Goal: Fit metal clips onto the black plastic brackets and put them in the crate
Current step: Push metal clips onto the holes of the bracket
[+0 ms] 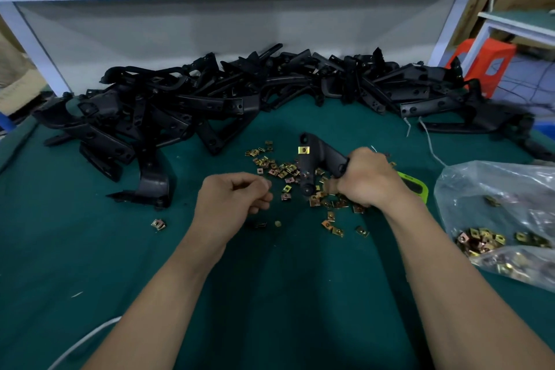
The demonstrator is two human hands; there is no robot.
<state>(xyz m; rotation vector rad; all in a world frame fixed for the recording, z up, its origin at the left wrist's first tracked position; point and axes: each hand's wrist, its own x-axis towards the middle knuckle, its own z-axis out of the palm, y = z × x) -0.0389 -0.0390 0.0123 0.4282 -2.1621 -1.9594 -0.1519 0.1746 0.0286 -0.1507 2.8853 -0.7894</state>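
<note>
Right hand (365,179) first: from my seat I see its fingers wrapped tight round one arm of a black plastic bracket (312,165), knuckles toward the camera. The bracket is held just over the middle of the green mat (270,294), its long limb running from a rounded end at the top down to a knob at the bottom. A yellow metal clip (304,150) sits on the upper part of that limb, its square face turned up.

I see my left hand (232,198) a little to the left of the bracket and apart from it, fingers curled in, thumb lying against the fingertips. Whether it pinches anything there I cannot tell; the tips are blurred.

Between and beneath the two hands, loose clips (279,171) lie scattered on the mat, thickest just under the bracket. One stray clip (158,224) lies well off to the left.

Along the back edge of the mat runs a long pile of brackets (210,93), tangled over one another. A lone bracket (150,186) lies in front of the pile's left end.

On the right a clear plastic bag (495,204) lies slumped, with more clips gathered in its lower fold. A lime-green object (416,186) shows partly behind my right wrist. An orange stool (483,66) stands beyond the table at the far right.
</note>
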